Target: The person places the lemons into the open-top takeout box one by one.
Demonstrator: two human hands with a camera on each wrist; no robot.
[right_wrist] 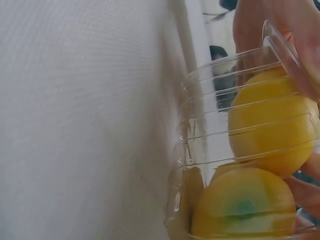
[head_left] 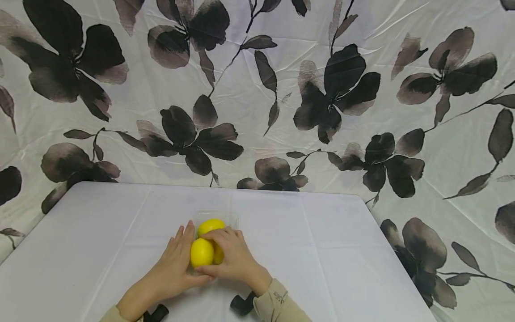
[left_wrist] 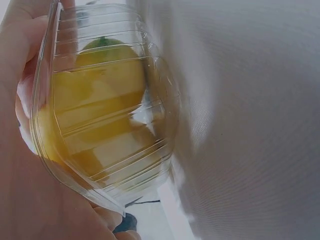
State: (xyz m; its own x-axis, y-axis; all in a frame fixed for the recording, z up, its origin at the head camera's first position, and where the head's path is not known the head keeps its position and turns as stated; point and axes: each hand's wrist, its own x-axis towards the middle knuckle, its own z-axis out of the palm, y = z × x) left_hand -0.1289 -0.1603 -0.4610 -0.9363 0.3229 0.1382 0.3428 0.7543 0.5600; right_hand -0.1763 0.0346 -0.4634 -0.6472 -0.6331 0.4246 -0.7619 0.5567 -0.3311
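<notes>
A clear plastic container [head_left: 231,218] on the table holds several yellow lemons. In the head view, one lemon [head_left: 211,225] lies toward the back and another lemon [head_left: 202,252] at the front left, with a third partly hidden beside it. My right hand [head_left: 235,257] reaches over the container, fingers and thumb curled round the front-left lemon. My left hand [head_left: 173,264] lies along the container's left side, fingers extended. In the left wrist view, a green-tipped lemon [left_wrist: 107,82] shows through the ribbed wall. The right wrist view shows a green-ended lemon [right_wrist: 245,202] low in the container.
A white cloth covers the table [head_left: 322,259]. Behind it hangs a white curtain [head_left: 257,89] with dark flower prints. Black devices, one at the left wrist [head_left: 156,313] and one at the right wrist [head_left: 242,305], sit close over the tabletop.
</notes>
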